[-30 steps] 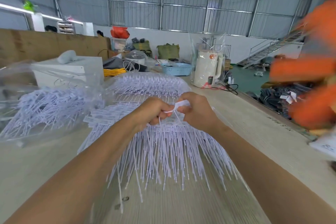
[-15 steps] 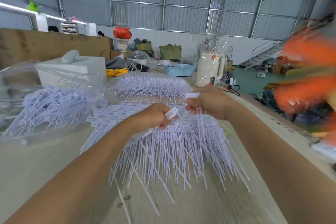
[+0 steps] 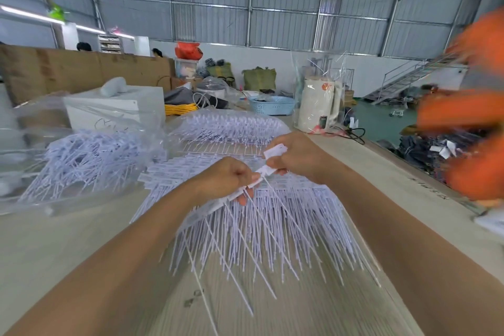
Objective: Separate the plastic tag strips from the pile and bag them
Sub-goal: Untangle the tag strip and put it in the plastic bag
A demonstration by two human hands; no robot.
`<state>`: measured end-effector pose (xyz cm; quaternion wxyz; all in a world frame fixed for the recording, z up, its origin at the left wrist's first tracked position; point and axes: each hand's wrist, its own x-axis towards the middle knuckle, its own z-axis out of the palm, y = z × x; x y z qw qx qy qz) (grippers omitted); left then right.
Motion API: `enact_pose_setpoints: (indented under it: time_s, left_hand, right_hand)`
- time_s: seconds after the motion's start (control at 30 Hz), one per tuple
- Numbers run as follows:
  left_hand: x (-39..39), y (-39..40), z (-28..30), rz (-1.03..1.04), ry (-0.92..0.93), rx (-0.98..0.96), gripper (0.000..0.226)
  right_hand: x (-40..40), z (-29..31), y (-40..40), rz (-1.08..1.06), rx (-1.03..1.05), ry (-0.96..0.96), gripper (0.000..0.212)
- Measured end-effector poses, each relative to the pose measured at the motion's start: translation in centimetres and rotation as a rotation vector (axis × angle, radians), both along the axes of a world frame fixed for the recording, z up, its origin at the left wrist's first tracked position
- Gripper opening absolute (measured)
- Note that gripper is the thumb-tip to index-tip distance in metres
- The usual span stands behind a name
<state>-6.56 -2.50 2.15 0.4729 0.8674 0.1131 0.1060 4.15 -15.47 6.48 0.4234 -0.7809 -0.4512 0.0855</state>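
A wide pile of white plastic tag strips (image 3: 286,224) lies on the table in front of me, thin tails fanned toward me. My left hand (image 3: 229,177) grips the flat header of one strip near the pile's middle, with its tails hanging below the fingers. My right hand (image 3: 297,155) pinches a header end (image 3: 275,151) just to the right and slightly higher. A clear plastic bag (image 3: 81,161) holding many strips lies at the left. A second bagged bundle (image 3: 229,125) sits behind the pile.
A white box (image 3: 114,106) stands at the back left, a wrapped cream kettle (image 3: 319,106) and a blue basket (image 3: 272,105) at the back. A person's blurred orange sleeve (image 3: 463,117) moves at the right. The table edge (image 3: 425,180) runs diagonally on the right.
From close together, my hands pulled apart with separate strip headers, the right rising. Now they sit closer again, right hand slightly lower. The orange sleeve keeps moving.
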Motion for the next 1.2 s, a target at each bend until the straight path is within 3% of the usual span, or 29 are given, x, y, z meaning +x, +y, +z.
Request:
enact_pose_setpoints:
  time_s: [0.17,0.43,0.57,0.63,0.73,0.77,0.87,0.97,1.03,1.13,1.2]
  left_hand:
    - [0.5,-0.4,0.4,0.138,-0.072,-0.020,0.029]
    - [0.7,-0.6,1.1,0.161,-0.081,-0.209,0.016]
    - [0.4,-0.4,1.4,0.063,-0.003,-0.235,0.036]
    - [0.2,-0.7,1.1,0.032,0.029,-0.193,0.032]
    - [0.2,-0.6,0.7,0.035,-0.002,-0.241,0.012]
    - [0.2,-0.6,0.7,0.044,0.003,-0.218,0.013]
    - [0.5,-0.7,0.9,0.011,0.076,-0.022,0.038]
    - [1.1,-1.0,0.7,0.013,0.069,0.080,0.044]
    - [1.2,-1.1,0.5,0.061,0.045,0.103,0.038]
    - [1.3,-0.8,0.5,0.110,-0.007,0.091,0.017]
    - [1.2,-0.8,0.7,0.126,-0.038,0.093,0.020]
  right_hand:
    - [-0.1,0.2,-0.4,0.018,-0.192,-0.142,0.004]
    - [0.2,-1.2,0.1,-0.070,0.003,-0.245,0.007]
    - [0.9,-1.4,-0.2,-0.162,0.012,-0.413,0.017]
    - [2.4,-1.1,-1.3,-0.276,0.109,-0.278,0.024]
    - [4.4,0.5,-3.0,-0.337,0.284,0.131,0.005]
    - [4.6,1.1,-3.4,-0.323,0.300,0.199,0.015]
    - [3.8,2.4,-3.6,-0.195,0.274,0.200,0.021]
    - [2.0,3.7,-3.3,-0.120,0.310,0.116,0.014]
    - [0.8,4.3,-3.1,-0.059,0.259,0.025,0.012]
    - [-0.9,4.2,-2.6,0.042,-0.061,-0.122,0.010]
    - [-1.4,3.2,-1.8,0.066,-0.221,-0.142,0.010]
